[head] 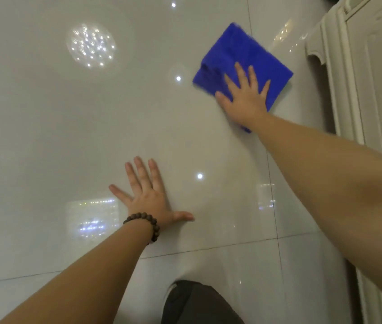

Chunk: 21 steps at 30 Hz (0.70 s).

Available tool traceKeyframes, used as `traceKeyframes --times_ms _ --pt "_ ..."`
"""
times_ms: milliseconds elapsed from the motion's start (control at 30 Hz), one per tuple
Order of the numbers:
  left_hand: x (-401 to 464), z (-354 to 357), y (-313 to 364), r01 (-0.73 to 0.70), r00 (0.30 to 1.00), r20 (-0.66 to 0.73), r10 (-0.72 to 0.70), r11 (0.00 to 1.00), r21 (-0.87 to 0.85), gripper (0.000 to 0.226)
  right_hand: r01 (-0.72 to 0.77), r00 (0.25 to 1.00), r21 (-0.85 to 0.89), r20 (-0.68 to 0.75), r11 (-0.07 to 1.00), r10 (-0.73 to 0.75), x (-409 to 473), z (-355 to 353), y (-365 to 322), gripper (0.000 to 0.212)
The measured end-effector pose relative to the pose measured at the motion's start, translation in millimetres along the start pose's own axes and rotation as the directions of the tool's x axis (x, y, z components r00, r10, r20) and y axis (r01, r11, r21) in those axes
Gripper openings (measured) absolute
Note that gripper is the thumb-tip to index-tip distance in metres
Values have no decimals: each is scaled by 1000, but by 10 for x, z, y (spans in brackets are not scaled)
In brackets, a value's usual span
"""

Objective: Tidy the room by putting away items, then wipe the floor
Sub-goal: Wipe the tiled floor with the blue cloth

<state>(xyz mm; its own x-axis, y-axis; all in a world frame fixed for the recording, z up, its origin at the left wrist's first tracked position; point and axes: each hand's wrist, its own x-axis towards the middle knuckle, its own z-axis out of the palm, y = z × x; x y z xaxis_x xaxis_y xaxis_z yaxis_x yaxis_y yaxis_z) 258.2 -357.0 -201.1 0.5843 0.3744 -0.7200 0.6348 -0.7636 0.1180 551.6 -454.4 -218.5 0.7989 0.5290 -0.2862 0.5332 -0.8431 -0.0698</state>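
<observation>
A folded blue cloth (239, 52) lies flat on the glossy white tiled floor (91, 136) at the upper right. My right hand (246, 94) presses on the cloth's near half with straight, spread fingers. My left hand (149, 197) rests flat on the bare floor nearer to me, fingers spread, with a brown bead bracelet (148, 224) on its wrist.
A cream-white cabinet (360, 78) with moulded trim stands along the right side, close to the cloth. Ceiling lights reflect in the tiles. My knee in dark grey fabric (199, 302) shows at the bottom centre. Tile joints cross the floor.
</observation>
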Motion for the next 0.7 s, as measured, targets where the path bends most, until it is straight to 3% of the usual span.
traceKeyframes --times_ms 100,167,233,533,700 --pt "-19 17 21 8 1000 -13 -8 1000 -8 159 190 977 -50 -89 981 -194 -1455 436 23 57" --pt "-21 34 24 11 1000 -26 -11 1000 -2 159 293 954 -104 -36 950 -298 -2509 692 122 58" --pt "-22 34 28 14 999 -38 -14 1000 2 160 384 923 -127 32 915 -383 -2932 830 228 58" --pt "9 86 81 -7 999 -46 6 1000 -17 159 197 974 -91 -93 976 -205 -1332 487 280 56" --pt "-247 116 -161 -74 981 -186 46 987 -143 125 42 994 59 -106 997 -35 -1194 399 139 72"
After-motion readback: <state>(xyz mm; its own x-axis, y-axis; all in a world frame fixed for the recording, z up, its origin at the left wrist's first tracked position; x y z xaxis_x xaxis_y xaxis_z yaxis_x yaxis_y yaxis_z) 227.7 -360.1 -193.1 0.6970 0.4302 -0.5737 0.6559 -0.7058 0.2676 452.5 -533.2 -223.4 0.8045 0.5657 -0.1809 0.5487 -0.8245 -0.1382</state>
